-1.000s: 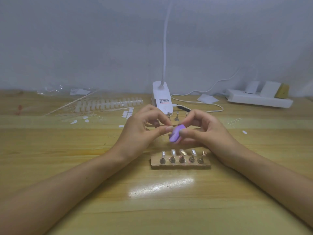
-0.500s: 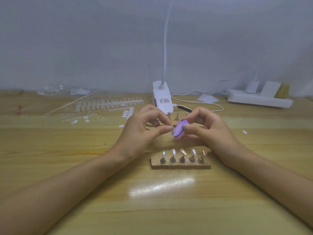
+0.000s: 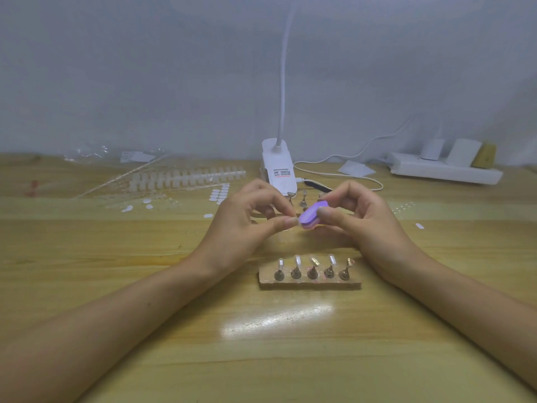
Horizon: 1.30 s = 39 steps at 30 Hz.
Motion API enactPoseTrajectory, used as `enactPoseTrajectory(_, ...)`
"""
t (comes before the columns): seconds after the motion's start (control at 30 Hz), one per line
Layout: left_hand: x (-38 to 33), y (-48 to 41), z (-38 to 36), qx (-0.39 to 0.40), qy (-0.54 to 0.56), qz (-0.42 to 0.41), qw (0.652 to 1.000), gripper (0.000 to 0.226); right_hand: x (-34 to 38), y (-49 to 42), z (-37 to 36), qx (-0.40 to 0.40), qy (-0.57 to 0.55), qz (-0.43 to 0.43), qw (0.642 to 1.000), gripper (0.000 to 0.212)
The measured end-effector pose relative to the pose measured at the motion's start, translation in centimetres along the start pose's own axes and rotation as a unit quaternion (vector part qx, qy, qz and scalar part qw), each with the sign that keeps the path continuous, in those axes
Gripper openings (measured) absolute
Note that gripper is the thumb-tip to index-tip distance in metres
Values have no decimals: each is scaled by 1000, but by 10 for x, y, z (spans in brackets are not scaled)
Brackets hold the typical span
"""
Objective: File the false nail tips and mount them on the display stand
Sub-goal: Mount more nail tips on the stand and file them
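Filing a tiny tip behind the stand

The purple file block (image 3: 312,215) has slid a little up and right since a moment ago, so this looks like one more filing rub. The right hand (image 3: 366,225) pinches it above the table (image 3: 174,330), just behind the display stand (image 3: 309,282); its long side runs from low on the left up to the far right. The left hand (image 3: 244,222) pinches something too small to see, likely a nail tip, against the block's low end.

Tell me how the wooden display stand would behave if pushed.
The display stand is low and flat, so it would probably slide rather than tip. Its five upright holders look slender and may wobble or shed their nail tips.
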<state>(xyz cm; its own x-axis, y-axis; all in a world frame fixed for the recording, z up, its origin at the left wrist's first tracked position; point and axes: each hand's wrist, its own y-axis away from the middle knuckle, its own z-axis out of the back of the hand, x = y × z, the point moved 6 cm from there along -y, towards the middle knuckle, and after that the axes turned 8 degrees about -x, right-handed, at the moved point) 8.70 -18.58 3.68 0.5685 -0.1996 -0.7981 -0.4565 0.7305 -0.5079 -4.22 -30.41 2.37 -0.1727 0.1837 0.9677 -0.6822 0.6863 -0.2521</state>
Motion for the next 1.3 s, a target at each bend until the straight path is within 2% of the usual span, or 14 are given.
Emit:
enactPoseTrajectory(0.1,0,0,-1,6,-9,-6,1000,5,-3,4,-10,75,17,-20,997,20)
enactPoseTrajectory(0.13,1,0,-1,5,-9,-5,1000,5,-3,4,-10,76,19,-16,997,20)
enactPoseTrajectory(0.23,1,0,0,4,-7,-2,1000,5,0,1,0,4,12,1,1000,25)
enactPoseTrajectory(0.33,1,0,-1,7,-10,-2,1000,4,-3,3,-9,70,16,-19,997,21)
enactPoseTrajectory(0.47,1,0,0,-4,-3,11,1000,6,1,1,-1,9,-6,2,1000,24)
enactPoseTrajectory(0.6,-1,1,-1,3,-7,6,1000,6,-3,5,-11,80,19,-16,996,20)
enactPoseTrajectory(0.7,-1,1,0,2,-3,10,1000,10,0,0,0,-1,-3,2,1000,24)
enactPoseTrajectory(0.73,-1,1,0,4,-3,8,1000,10,-1,0,0,4,0,-5,1000,23)
enactPoseTrajectory(0.83,0,1,0,2,-10,2,1000,8,-4,4,-11,82,31,-20,996,17)
enactPoseTrajectory(0.97,1,1,0,-2,-4,6,1000,10,-1,0,1,1,1,-5,1000,19)
enactPoseTrajectory(1.07,-1,1,-1,7,-9,-6,1000,6,-4,5,-10,78,37,-15,996,15)
enactPoseTrajectory(1.2,-3,1,-1,6,-3,-12,1000,9,0,0,3,-15,-3,-1,1000,23)
enactPoseTrajectory(1.3,-4,1,-2,10,-5,-22,1000,9,-2,4,-8,64,21,-25,997,21)
